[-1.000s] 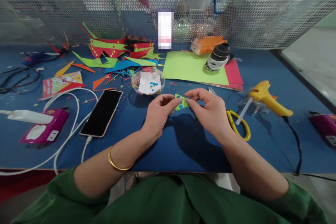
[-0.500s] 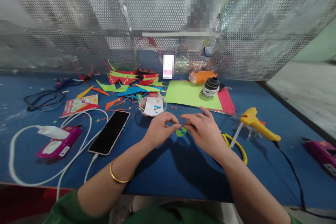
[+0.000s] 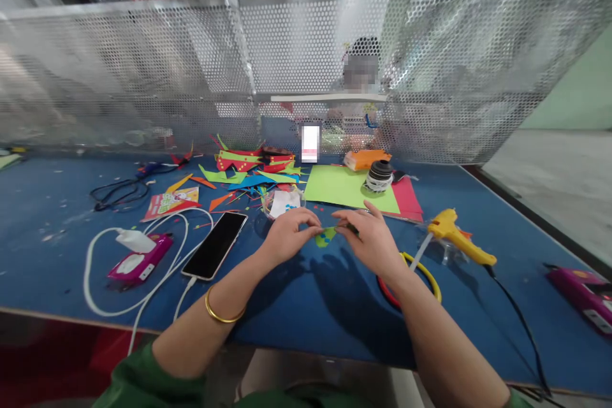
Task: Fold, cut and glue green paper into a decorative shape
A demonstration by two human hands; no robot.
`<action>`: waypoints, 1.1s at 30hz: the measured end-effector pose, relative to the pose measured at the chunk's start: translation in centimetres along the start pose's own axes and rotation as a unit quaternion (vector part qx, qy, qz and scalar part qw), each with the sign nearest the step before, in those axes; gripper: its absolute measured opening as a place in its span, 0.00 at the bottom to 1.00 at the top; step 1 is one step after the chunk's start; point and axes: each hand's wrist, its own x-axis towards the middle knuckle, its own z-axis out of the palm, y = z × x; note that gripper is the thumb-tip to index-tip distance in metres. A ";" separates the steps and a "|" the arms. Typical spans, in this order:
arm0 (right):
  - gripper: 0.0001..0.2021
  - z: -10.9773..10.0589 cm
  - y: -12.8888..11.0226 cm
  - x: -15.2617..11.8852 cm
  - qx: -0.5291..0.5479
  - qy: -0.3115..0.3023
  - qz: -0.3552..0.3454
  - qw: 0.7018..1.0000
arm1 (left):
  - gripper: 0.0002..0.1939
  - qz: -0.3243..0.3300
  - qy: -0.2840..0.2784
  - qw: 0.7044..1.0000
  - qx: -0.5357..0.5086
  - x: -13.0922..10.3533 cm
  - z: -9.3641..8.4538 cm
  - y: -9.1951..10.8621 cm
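Note:
A small piece of light-green paper with blue spots on it is pinched between my hands, above the blue table. My left hand grips its left edge between thumb and fingertips. At its right edge, the thumb and fingers of my right hand close on it, with the little finger raised. Just beyond my left hand is a clear bowl holding white paper and small blue bits. A yellow and red loop lies partly hidden beneath my right forearm.
A yellow glue gun lies right, its black cord trailing forward. Green sheets, a black-and-white spool-like thing and coloured paper scraps lie beyond. Left are a phone, white cable and purple power strip. Perforated mesh stands behind.
The view has tilted up, showing the mesh's top edge. My fingertips have drawn farther apart, and more of the green paper piece shows between them.

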 end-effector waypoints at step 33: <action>0.05 2.1 0.2 -0.4 0.002 0.060 -0.014 0.998 | 0.03 0.038 -0.027 0.982 0.184 0.4 0.5 0.1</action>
